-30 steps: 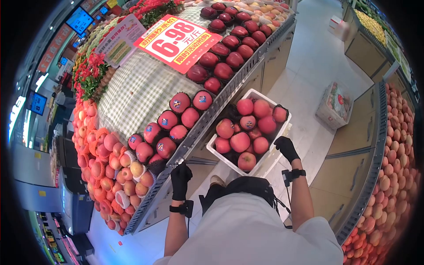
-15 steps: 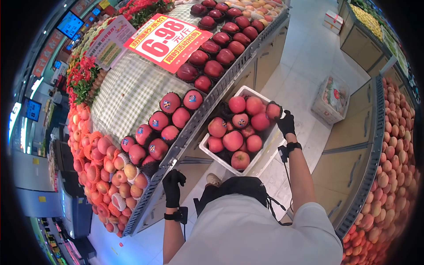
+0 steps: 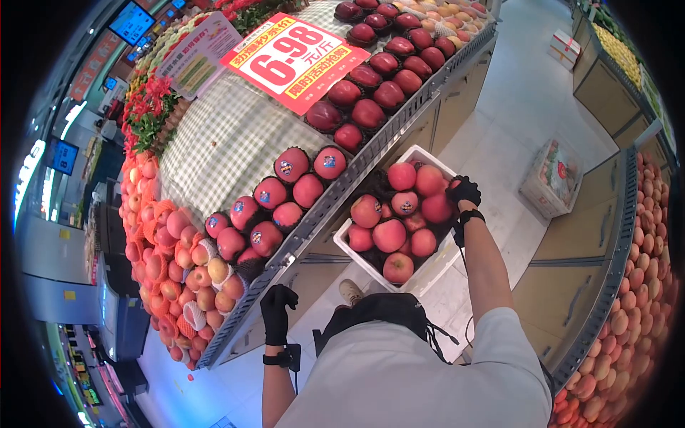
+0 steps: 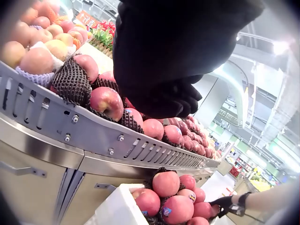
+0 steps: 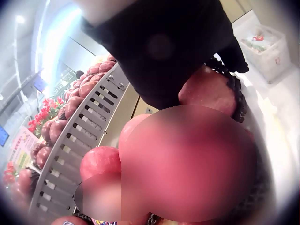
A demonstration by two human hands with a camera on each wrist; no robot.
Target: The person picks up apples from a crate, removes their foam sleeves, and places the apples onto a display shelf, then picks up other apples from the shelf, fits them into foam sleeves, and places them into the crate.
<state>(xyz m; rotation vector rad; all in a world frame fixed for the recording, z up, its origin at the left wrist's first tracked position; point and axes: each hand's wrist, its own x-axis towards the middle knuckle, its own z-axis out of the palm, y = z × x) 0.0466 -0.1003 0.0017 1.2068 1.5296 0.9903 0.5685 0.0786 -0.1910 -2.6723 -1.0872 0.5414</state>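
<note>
A white foam box [image 3: 357, 258] full of red apples stands on the floor below the slanted fruit stand. At the box's right corner, my right hand [image 3: 465, 194] is on an apple. The right wrist view shows that apple [image 5: 208, 93] in black netting, with the gloved fingers and thumb of my right hand [image 5: 164, 51] round it. Beside the stand's front edge hangs my left hand [image 3: 277, 314], fingers loosely curled and holding nothing. The left wrist view has the gloved left hand [image 4: 164, 56] in front of the stand's apples. Large blurred patches cover part of the right wrist view.
The stand's slotted metal rail [image 3: 321, 225] runs diagonally between the left hand and the box. On its checked cloth [image 3: 228, 143] lie rows of apples and a price sign [image 3: 296, 63]. Another white box [image 3: 553, 178] stands right on the floor, near a second fruit stand [image 3: 578, 250].
My right hand has moved from beside the box onto the corner apple and now grips it. The left hand is slightly lower beside the rail, and the head view has shifted a little.
</note>
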